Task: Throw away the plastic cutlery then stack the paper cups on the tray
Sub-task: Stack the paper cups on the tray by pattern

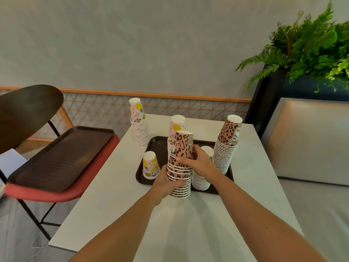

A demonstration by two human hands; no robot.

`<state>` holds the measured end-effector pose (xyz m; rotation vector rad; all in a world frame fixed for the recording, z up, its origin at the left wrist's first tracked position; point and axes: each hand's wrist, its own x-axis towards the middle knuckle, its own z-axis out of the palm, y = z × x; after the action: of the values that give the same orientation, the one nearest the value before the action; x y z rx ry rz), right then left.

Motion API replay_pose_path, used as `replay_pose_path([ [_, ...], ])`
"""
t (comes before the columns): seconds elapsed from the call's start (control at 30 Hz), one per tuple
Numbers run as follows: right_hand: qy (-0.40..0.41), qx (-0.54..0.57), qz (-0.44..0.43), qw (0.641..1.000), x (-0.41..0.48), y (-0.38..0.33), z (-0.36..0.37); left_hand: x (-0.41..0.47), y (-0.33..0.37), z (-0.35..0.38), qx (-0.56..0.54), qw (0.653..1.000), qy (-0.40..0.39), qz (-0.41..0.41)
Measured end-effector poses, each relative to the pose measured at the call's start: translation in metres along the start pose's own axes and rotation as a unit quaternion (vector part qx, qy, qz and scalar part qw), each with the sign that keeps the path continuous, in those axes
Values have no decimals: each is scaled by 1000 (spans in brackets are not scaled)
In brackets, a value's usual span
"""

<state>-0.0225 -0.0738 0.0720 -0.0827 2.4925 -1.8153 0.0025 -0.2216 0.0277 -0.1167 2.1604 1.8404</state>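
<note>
The white table (188, 233) bears a dark tray (157, 144) of paper cup stacks (225, 157). At the tray's near edge is an upturned leopard-print stack (182, 148): the left hand (166, 183) curls its fingers round the lower rims, the right hand (200, 163) grips the middle

No text, number or brand can be read with certainty. A short line of dark lettering is printed beside a white cartoon figure on the top cup of the near leopard-print stack (182, 146). The same mark is seen on the taller leopard-print stack (226, 148). Both are too blurred to be made out.
</note>
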Motion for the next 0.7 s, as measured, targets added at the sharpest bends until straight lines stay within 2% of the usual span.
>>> replay_pose_path([
  [0.2,53,34,-20,998,4,-16,-7,-2,2,1,16,1000,-3,-6],
  [0.47,172,50,-73,981,14,-42,-36,-3,-4,1,24,999,-9,-20],
  [0.7,253,30,-85,963,16,-26,-53,-1,-2,1,10,1000,-5,-24],
])
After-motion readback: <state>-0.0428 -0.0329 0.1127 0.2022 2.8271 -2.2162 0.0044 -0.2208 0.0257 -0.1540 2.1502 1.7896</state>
